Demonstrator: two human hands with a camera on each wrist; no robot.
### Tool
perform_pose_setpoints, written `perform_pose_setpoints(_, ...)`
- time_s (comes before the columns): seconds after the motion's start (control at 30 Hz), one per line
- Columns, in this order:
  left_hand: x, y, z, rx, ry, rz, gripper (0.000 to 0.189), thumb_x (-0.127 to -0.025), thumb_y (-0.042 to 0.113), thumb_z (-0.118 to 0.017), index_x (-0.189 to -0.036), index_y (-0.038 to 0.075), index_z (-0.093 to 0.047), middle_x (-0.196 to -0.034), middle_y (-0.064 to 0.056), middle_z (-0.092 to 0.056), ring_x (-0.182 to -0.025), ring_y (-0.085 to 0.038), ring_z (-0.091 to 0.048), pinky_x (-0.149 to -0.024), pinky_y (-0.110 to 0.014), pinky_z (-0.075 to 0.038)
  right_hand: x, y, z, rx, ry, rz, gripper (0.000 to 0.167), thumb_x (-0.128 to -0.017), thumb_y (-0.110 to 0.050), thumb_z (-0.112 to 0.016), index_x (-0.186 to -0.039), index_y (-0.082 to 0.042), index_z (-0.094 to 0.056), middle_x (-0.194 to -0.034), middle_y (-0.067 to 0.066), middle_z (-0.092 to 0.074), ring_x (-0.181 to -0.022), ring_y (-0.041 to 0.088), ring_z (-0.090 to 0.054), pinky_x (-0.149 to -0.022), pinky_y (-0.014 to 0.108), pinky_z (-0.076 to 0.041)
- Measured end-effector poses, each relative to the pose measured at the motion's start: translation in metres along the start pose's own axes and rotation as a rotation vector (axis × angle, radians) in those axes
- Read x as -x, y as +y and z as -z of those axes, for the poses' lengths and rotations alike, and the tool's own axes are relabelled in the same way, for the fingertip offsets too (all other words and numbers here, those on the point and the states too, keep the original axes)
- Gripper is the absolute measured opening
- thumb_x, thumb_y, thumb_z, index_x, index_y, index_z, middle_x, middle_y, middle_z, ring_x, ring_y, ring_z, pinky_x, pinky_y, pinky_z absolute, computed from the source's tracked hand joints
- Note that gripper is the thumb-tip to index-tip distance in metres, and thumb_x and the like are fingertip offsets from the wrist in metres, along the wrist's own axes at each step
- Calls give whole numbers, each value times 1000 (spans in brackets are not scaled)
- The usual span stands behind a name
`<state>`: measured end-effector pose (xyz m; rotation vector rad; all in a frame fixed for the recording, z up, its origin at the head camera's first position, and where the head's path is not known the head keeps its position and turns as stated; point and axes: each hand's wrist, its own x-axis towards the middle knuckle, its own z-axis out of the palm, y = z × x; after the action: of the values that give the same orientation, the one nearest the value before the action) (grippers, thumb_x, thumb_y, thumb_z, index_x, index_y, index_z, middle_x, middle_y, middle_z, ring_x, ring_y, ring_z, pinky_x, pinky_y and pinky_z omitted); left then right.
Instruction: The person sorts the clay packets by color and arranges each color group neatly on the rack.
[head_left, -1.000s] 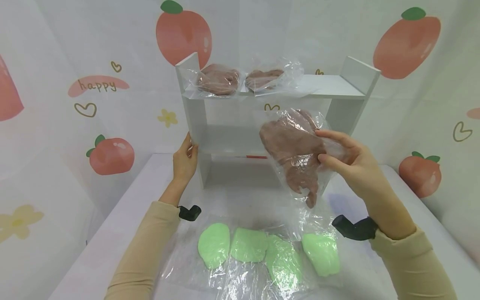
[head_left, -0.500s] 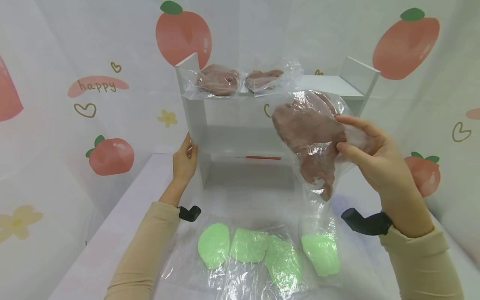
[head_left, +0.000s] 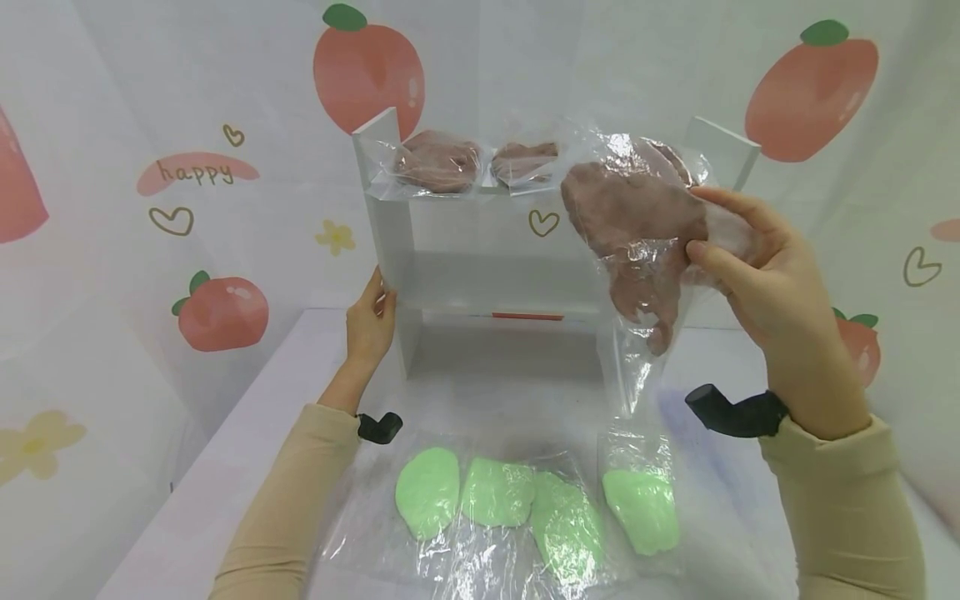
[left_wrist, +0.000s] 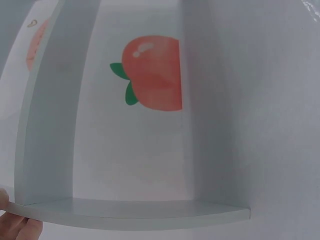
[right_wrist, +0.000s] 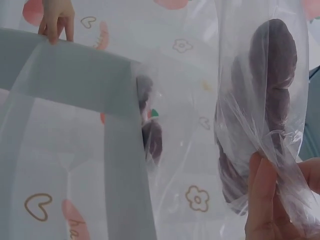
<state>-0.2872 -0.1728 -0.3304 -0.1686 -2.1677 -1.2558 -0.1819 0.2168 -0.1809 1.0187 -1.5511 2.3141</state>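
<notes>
1. In right hand (head_left: 780,267): bagged brown piece (head_left: 633,204), pinched by its right side, raised before the top board's (head_left: 487,192) right end.
2. Probably best to lift the dangling plastic (head_left: 633,367) over the near edge, steadying the white shelf (head_left: 392,233) with left hand (head_left: 369,329), gripping its left panel.
3. Mostly hidden: board's right end; contact with bag unclear.

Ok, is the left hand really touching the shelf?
Touching: the right wrist view shows the left hand with fingers over the edge of the shelf.

Right hand (right_wrist: 265,205) pinches a clear bag (right_wrist: 245,107) — dark lumps (right_wrist: 272,55) inside.
</notes>
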Motion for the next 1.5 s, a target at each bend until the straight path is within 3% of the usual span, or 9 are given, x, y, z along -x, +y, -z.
perform_pose_setpoints(0.33,1,1,0,26,5,-2,48,-94,6,-52,-140,1,-39,-125,-31,-55,-109,-42,-60,-90,-47,-54,-20,-5,1,-11,150,-48,45,-83,21,-49,-124,1,-55,-92,12,-67,-65,20,-63,-62,25,-59)
perform_pose_setpoints(0.67,1,0,0,19,2,3,47,-95,6,-51,-140,0,-39,-125,-32,-54,-108,-42,-61,-90,-46,-54,-40,-8,5,4,233,-49,44,-83,17,-55,-123,0,-56,-105,11,-60,-82,19,-60,-59,22,-57)
perform_pose_setpoints(0.93,0,0,0,10,13,-6,46,-95,6,-52,-139,-1,-40,-126,-31,-54,-106,-43,-61,-90,-46,-54,-54,-7,10,-26,303,-35,42,-82,16,-57,-120,-2,-57,-110,11,-60,-84,20,-60,-61,22,-58)
perform_pose_setpoints(1.23,0,0,-1,14,15,1,46,-95,6,-52,-139,-1,-41,-123,-31,-56,-104,-42,-62,-90,-46,-54,-69,-8,18,-82,395,-58,44,-79,18,-60,-117,-3,-59,-104,12,-63,-71,21,-64,-56,27,-58)
perform_pose_setpoints(1.5,0,1,-1,11,8,6,47,-95,7,-51,-140,0,-40,-122,-31,-57,-104,-42,-62,-90,-45,-54,-85,-7,20,-40,491,-107,45,-75,16,-66,-114,-8,-62,-110,7,-57,-73,18,-61,-54,25,-58)
